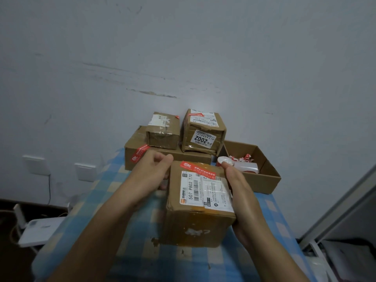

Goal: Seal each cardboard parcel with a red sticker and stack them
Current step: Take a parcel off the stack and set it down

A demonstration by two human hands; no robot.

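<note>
A brown cardboard parcel (199, 220) with a white shipping label is held just above a blue-checked tablecloth (114, 192), a red sticker (196, 169) lying across its top far edge. The left hand (152, 171) grips the parcel's left side with curled fingers; the right hand (242, 192) clasps the right side, thumb on the top corner. Behind it, two smaller taped parcels (203, 131) sit on a wide flat carton (189, 157). To the right, an open cardboard tray (264, 178) holds a sticker roll (244, 166).
</note>
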